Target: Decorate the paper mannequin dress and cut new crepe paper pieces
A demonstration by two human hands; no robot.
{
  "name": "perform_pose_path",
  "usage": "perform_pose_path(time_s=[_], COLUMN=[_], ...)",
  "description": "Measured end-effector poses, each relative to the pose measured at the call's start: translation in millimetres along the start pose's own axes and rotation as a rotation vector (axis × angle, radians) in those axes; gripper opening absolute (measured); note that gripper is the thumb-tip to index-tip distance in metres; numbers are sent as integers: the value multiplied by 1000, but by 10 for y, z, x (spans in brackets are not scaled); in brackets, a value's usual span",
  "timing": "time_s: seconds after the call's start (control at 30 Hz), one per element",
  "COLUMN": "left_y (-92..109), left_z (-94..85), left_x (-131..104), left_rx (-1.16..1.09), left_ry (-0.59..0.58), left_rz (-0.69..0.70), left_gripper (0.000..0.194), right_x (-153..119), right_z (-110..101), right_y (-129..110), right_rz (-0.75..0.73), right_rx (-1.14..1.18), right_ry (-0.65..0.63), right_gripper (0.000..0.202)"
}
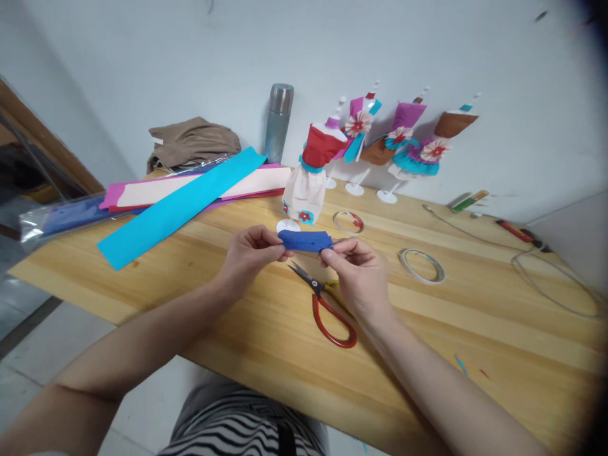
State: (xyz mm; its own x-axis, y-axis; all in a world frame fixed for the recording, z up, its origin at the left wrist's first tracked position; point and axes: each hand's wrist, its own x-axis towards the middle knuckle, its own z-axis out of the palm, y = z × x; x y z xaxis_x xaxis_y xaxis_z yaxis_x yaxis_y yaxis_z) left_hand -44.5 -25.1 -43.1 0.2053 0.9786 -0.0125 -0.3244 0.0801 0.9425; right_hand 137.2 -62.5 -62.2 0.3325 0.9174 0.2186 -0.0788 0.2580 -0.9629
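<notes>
A small folded strip of dark blue paper or cloth (pixel 306 241) is stretched level between my two hands. My left hand (pixel 254 253) pinches its left end, and my right hand (pixel 358 269) pinches the right end. Beneath the right hand lie scissors (pixel 316 286) with their blades apart; one handle is red, the other yellow and partly covered by that hand. Just behind the strip stands a small dress form (pixel 323 147) in a red top, a blue waistband and a pale skirt with flower patches.
Long coloured strips (pixel 185 212) lie at the left, before a brown cloth (pixel 197 142) and a flask (pixel 279 120). Several dressed forms (pixel 409 117) stand by the wall. Tape rolls (pixel 422 265), a cable (pixel 522 269) and a red-handled tool (pixel 514 230) are at the right.
</notes>
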Motion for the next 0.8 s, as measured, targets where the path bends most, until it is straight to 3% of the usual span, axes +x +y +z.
perform_pose_path(time_s=[0.3, 0.63, 0.8], left_y=[29, -67, 5], left_z=[-5, -42, -17], left_x=[10, 19, -8], left_rx=[-2, 82, 231], left_ry=[-55, -179, -170], left_rz=[83, 74, 96], left_gripper=[19, 30, 12], right_x=[15, 23, 13], right_z=[-35, -29, -27], right_y=[-65, -115, -118], right_rz=[-32, 39, 89], right_rx=[-18, -68, -89], right_ry=[-154, -104, -130], right_gripper=[27, 16, 21])
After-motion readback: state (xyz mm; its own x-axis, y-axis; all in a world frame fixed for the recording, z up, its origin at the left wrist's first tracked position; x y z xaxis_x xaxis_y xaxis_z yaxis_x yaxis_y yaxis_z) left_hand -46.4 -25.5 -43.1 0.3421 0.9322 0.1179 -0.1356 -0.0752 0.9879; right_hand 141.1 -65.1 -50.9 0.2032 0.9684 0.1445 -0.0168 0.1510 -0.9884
